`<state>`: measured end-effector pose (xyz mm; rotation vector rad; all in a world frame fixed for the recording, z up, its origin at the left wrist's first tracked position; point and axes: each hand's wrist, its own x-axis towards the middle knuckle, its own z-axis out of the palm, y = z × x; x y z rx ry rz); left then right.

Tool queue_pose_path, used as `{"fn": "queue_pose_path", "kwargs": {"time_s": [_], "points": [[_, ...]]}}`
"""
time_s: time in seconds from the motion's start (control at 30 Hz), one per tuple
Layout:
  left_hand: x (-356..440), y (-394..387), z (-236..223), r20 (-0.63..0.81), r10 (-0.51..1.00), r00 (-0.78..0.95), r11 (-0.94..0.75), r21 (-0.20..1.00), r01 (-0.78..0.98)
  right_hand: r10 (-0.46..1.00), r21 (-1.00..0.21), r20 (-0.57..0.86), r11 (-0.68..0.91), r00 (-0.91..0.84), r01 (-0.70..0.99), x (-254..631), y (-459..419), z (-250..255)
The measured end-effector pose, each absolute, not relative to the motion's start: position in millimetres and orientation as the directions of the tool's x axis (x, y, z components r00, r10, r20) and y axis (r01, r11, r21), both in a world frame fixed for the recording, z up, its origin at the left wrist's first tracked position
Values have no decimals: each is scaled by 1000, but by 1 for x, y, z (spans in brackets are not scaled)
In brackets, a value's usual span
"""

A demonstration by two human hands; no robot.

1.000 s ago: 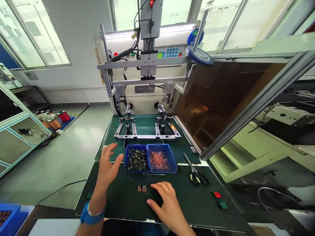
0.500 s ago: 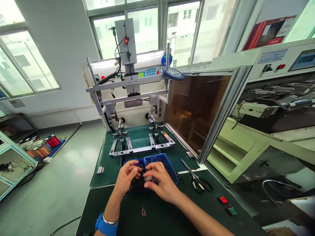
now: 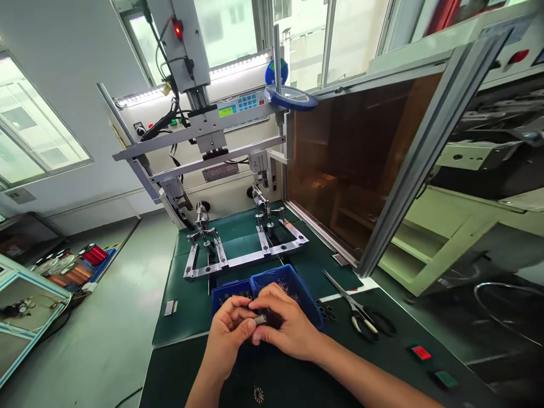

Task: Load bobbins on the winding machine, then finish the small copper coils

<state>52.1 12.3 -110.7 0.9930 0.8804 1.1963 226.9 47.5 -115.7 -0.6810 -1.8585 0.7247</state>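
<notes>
My left hand (image 3: pixel 227 334) and right hand (image 3: pixel 285 322) are together, clamped from both sides on a small metal piece (image 3: pixel 260 320). Its silver end shows between my fingers, and a dark bunch beside it is too small to make out. I'm holding it just above two blue bins, the left bin (image 3: pixel 225 293) and the right bin (image 3: pixel 293 277), which sit side by side and are partly hidden by my hands. A toothed copper ring (image 3: pixel 258 394) lies on the green mat (image 3: pixel 178 334) below my hands. To my right are small black rings (image 3: pixel 326 310), then scissors (image 3: pixel 361 314). Beyond the bins stands a steel jig (image 3: pixel 246 255).
</notes>
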Motion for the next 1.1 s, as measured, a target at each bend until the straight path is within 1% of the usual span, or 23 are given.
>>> {"fn": "queue_pose_path", "kwargs": {"time_s": [0.07,0.2,0.33,0.43,0.5,0.6,0.67,0.73,0.9,1.03,1.1], "points": [[52,12,-109,-56,990,129,94,944,-316,723,-745,604,662,-335,84,228,48,-112],[50,13,-105,-133,987,91,155,938,-309,688,-748,618,664,-381,-14,233,49,-106],[50,10,-101,-188,966,176,236,920,-312,705,-792,566,608,-428,-46,235,48,-102],[50,7,-102,-202,948,245,269,921,-281,701,-791,555,611,-448,-24,232,48,-103],[50,7,-104,-185,951,247,249,934,-258,717,-792,553,610,-425,-2,231,48,-104],[48,8,-106,-144,973,183,184,956,-227,775,-817,543,577,-325,11,232,50,-105],[46,10,-107,-129,982,136,155,966,-207,783,-814,556,580,-280,5,234,51,-104],[46,10,-107,-117,986,116,138,971,-195,756,-787,588,617,-287,12,236,51,-103],[45,11,-107,-82,989,124,106,974,-201,717,-727,622,678,-315,109,235,49,-101],[40,14,-105,-73,995,60,84,978,-193,710,-692,665,702,-233,165,236,53,-104],[35,16,-103,-54,998,10,55,974,-220,681,-641,701,732,-212,232,236,54,-107]]}}
